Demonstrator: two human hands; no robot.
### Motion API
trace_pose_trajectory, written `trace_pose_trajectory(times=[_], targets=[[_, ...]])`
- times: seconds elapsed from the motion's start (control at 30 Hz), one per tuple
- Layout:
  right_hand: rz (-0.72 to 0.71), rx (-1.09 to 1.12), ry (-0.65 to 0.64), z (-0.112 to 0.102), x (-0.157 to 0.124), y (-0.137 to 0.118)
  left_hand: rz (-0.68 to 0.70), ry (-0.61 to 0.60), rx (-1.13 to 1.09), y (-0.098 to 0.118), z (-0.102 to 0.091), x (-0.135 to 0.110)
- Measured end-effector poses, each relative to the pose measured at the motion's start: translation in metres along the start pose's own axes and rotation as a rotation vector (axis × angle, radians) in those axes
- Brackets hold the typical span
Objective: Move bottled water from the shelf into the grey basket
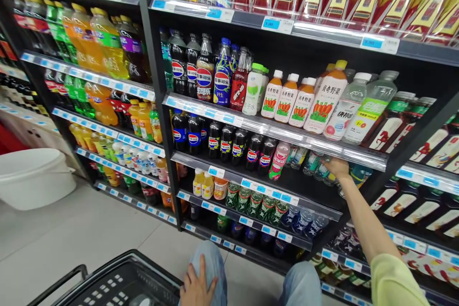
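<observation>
My left hand (198, 283) rests on the knee of my jeans (214, 259), fingers spread and holding nothing. Stretched out to the right, my right hand (336, 167) reaches under a shelf edge among clear bottles with teal labels (314, 163). Its fingers are mostly hidden there, so I cannot make out whether they grip a bottle. A pink and green bottle (279, 160) stands farther left on that same shelf, beside several dark cola bottles (238, 146). Right above my right hand are white-labelled drink bottles (325, 100).
A black shopping basket (125, 277) with a raised handle is at my lower left. Shelf edges with price tags (268, 193) run across in front of me. Farther left stands a white tub (34, 177) on the tiled floor (96, 224). Black uprights (158, 81) divide the shelves.
</observation>
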State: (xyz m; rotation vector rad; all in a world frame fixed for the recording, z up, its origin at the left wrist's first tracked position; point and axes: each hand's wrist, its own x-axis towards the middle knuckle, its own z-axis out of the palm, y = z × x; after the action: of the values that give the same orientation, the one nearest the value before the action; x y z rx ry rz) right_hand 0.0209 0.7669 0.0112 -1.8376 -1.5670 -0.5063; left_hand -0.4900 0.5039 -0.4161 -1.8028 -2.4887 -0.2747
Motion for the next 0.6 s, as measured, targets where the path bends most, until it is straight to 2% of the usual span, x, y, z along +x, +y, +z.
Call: trace_pose_trajectory(times=[0.07, 0.13, 0.23, 0.37, 0.47, 0.6], targets=[[-0.039, -0.128, -0.121, -0.008, -0.014, -0.003, 0.002, -0.006, -0.022, 0.000, 0.000, 0.001], [-0.111, -0.203, -0.172, -0.012, -0.040, -0.009, 0.010, -0.015, -0.034, -0.001, -0.001, 0.001], [-0.284, -0.193, -0.149, -0.012, -0.096, -0.017, 0.010, -0.035, -0.031, -0.002, -0.003, 0.001], [-0.418, -0.131, -0.063, -0.016, -0.159, -0.025, 0.024, -0.098, -0.055, -0.004, -0.011, 0.002], [-0.411, -0.025, -0.006, -0.032, -0.178, -0.030, 0.030, -0.174, -0.081, -0.004, -0.021, 0.002], [-0.243, 0.192, 0.064, -0.057, -0.174, -0.033, 0.030, -0.219, -0.059, -0.001, -0.032, 0.001]])
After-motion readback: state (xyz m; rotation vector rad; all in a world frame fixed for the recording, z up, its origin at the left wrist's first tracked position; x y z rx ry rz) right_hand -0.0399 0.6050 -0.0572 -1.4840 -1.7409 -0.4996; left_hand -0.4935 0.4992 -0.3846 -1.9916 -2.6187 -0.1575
